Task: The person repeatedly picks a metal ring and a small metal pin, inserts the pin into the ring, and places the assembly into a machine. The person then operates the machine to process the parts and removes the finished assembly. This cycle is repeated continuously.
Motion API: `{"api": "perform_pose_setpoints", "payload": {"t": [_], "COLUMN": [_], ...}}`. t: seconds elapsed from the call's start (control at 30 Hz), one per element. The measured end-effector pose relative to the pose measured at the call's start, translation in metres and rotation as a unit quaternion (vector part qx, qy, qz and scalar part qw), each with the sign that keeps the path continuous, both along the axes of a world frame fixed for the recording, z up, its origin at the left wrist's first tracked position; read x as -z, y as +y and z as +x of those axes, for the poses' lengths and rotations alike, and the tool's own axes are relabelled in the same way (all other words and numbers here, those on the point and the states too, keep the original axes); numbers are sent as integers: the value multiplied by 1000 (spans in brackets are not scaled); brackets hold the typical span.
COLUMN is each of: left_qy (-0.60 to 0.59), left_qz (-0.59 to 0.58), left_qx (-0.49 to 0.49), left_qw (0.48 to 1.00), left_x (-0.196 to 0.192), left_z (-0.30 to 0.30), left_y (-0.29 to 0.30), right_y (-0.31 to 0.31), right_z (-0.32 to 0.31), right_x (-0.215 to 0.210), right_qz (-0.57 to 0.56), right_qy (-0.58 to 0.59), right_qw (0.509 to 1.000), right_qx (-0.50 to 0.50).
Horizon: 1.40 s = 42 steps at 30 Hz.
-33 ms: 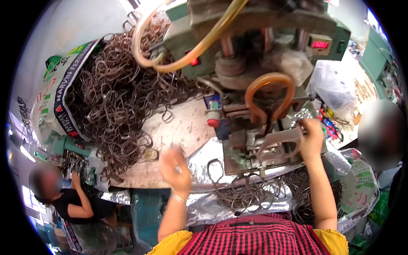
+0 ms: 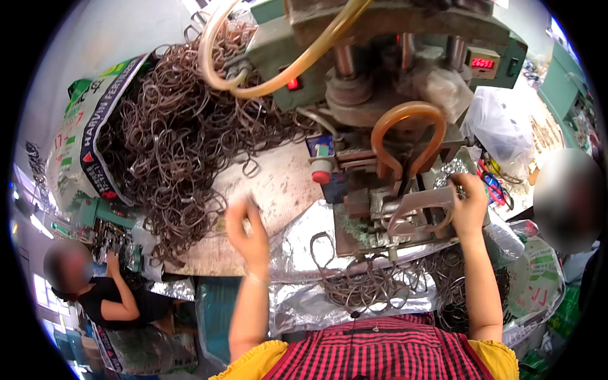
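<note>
Right hand [image 2: 470,206] pinching a grey-brown band [image 2: 424,201], centre-right;
left hand [image 2: 247,234] blurred, centre-left (can't tell its grip); the press [image 2: 354,113], dropping early, could catch the right.

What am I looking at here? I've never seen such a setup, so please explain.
There's no robot: these are a person's bare hands, seen by a camera on their head looking down. Its wide lens bends straight edges. The right hand holds a brownish loop at a press. The left hand is over the bench, too blurred to tell whether it holds anything. On the bench, a heap of dark loops lies by a sack, with shiny foil near the front edge.
</note>
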<state>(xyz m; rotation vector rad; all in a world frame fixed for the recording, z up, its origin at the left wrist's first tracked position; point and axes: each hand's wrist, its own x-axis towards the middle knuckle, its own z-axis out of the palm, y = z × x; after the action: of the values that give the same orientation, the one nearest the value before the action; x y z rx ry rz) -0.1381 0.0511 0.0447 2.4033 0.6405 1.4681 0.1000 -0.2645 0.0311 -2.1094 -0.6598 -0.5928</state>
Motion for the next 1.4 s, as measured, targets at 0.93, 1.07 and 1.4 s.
{"api": "perform_pose_setpoints", "payload": {"t": [0.93,1.07,1.4], "left_qy": [46,-73,-186], "left_qz": [-419,-468,132], "left_qx": [203,196,261], "left_qw": [884,859,938], "left_x": [22,47,-95], "left_z": [40,30,52], "left_y": [38,13,-57], "right_y": [23,61,63], "right_z": [-44,-55,-65], "right_x": [-75,-53,-71], "right_qz": [139,291,355], "right_qy": [102,287,386], "right_qw": [961,868,806], "right_qx": [-217,-281,-276]}}
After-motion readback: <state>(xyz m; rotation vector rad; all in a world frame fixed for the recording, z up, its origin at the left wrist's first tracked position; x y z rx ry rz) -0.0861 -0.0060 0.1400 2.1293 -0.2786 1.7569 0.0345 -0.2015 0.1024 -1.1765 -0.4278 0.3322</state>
